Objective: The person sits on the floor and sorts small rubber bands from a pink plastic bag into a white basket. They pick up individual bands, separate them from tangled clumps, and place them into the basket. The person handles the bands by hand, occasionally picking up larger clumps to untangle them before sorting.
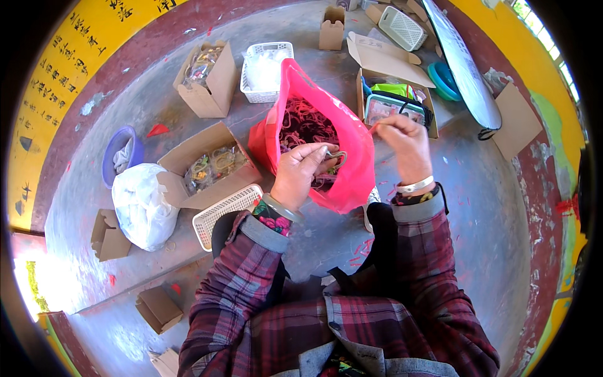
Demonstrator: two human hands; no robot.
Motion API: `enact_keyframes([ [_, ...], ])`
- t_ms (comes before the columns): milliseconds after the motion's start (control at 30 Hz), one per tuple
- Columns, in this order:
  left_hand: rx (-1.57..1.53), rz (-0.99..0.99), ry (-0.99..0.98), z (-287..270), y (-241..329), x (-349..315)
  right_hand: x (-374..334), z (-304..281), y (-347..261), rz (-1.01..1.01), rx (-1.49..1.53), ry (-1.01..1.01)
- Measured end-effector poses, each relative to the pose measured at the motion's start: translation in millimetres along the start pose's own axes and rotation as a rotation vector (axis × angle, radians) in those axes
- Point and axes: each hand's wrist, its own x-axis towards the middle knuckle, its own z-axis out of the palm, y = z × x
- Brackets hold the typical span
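A bright pink plastic bag (355, 179) stands wide in front of me, with many small looped cords (304, 129) heaped inside. My left hand (294, 174) is over the bag's near left side, thumb and fingers pinched on a thin pale-green looped cord (339, 155). Just off the bag's right edge, my right hand (407, 146) is closed in a pinch. A tiny reddish bit shows at its fingertips, too small to name and close to the bag's rim.
Left of the bag are a cardboard box (171, 164) of bagged pieces, a white plastic sack (143, 210), a purple basin (113, 157) and a white basket (217, 210). Beyond stand another white basket (259, 95) and an open carton (414, 61). Red scraps dot the floor.
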Motion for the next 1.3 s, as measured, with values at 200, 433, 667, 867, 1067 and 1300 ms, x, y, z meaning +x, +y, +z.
enact_keyframes([
  [200, -0.065, -0.015, 0.034, 1, 1, 0, -19, -102, 49, 0.013, -0.097, 0.226],
  [433, -0.012, 0.005, 0.005, 0, -2, 0, -116, -244, 199, 0.392, -1.110, -0.010],
  [667, 0.021, -0.018, 0.001, 1, -13, 4, -183, -304, 261, 0.696, -0.866, -0.099],
  [867, 0.010, -0.042, -0.020, 4, -19, 8, -222, -345, 304, 0.864, -0.967, -0.138],
  [1067, 0.008, -0.030, 0.022, -2, -14, 4, -220, -321, 275, 1.261, -0.292, 0.375],
  [1300, 0.004, -0.006, 0.013, -1, -3, 0, -202, -289, 222, 0.847, 0.429, 0.356],
])
